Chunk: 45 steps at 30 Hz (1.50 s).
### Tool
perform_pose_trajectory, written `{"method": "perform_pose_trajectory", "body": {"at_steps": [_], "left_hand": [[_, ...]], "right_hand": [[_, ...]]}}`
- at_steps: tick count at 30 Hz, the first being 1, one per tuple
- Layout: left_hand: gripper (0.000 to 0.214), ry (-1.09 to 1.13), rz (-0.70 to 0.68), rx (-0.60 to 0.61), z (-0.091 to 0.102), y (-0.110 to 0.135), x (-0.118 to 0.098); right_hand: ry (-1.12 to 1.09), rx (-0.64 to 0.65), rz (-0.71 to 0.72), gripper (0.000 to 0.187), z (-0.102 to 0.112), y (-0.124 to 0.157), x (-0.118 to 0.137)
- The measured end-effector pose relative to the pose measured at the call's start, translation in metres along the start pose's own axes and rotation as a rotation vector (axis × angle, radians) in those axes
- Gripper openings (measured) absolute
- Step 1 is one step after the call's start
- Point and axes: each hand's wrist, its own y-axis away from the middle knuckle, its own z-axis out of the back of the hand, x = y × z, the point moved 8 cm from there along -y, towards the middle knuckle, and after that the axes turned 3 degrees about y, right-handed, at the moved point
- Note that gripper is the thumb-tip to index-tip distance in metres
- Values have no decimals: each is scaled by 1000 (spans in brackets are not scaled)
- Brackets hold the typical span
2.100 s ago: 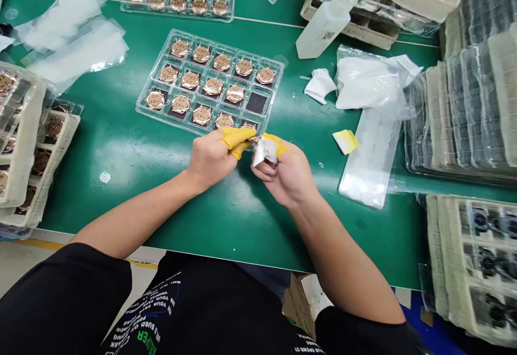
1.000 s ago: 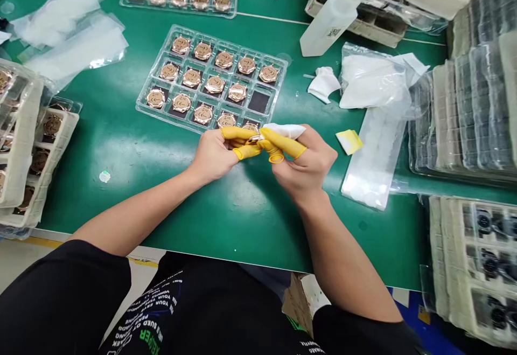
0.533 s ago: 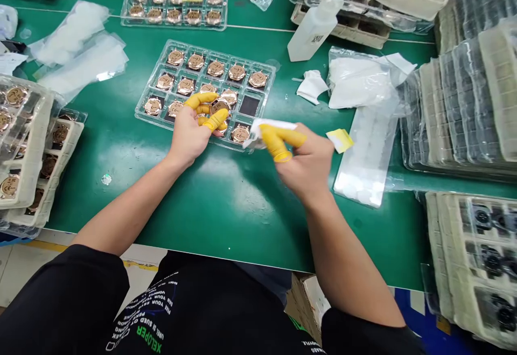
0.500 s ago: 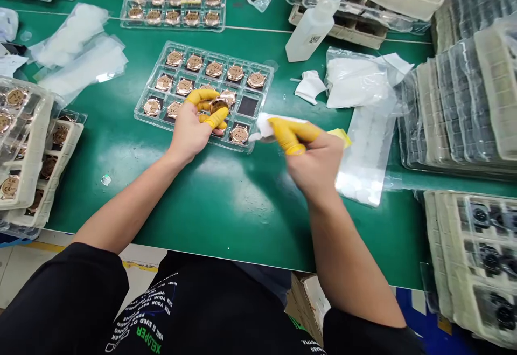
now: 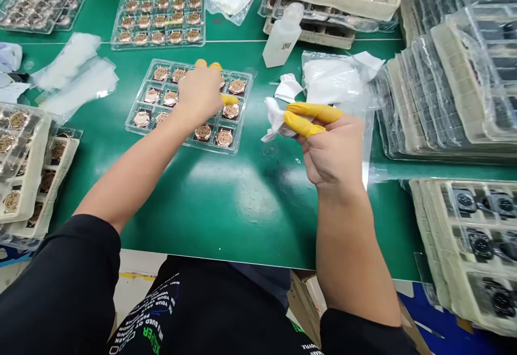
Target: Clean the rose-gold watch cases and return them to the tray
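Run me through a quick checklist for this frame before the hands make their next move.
1. Yellow finger cots on the left hand and right hand: ok.
2. White wipe pinched in the right hand: ok.
3. Item held in the left hand: cannot tell, the hand hides it.
4. Rose-gold watch cases seated in the clear tray: ok where visible.
5. Watch faces free of smudges: cannot tell, too small to see.
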Motion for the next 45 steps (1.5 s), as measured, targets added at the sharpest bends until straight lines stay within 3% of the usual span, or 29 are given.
{"method": "perform_pose_trajectory", "body": {"at_steps": [5, 10, 12, 14, 17, 19, 21, 24, 27, 32, 38, 42, 45], "left_hand": [[44, -75, 136, 126, 1, 13, 20], [30, -18, 54, 124, -1, 22, 12], [26, 137, -9, 41, 7, 40, 3], [27, 442, -65, -54, 15, 69, -4], [32, 949, -8, 8, 1, 117, -7], [35, 1084, 67, 63, -13, 141, -7], [35, 1077, 86, 82, -22, 153, -6], [29, 964, 19, 110, -24, 158, -8], [20, 830, -74, 82, -18, 158, -10], [18, 776, -156, -46, -7, 161, -10], [13, 743, -133, 10, -12, 159, -12], [13, 858, -113, 24, -13, 159, -11], [11, 816, -99, 55, -14, 161, -10]], "right_hand": [[489, 80, -17, 24, 6, 5, 9], [541, 199, -59, 24, 1, 4, -8], [453, 214, 11, 24, -3, 2, -11], [404, 166, 117, 23, -3, 1, -6], [478, 72, 189, 22, -4, 7, 4], [478, 106, 201, 21, -14, 16, 12], [397, 196, 265, 21, -30, 27, 24], [376, 314, 479, 19, -55, 45, 37], [497, 274, 643, 27, -65, 52, 34], [455, 193, 646, 24, -58, 46, 25], [382, 262, 681, 22, -62, 49, 32], [414, 220, 671, 25, -62, 47, 25], [473, 198, 699, 30, -68, 53, 26]]}}
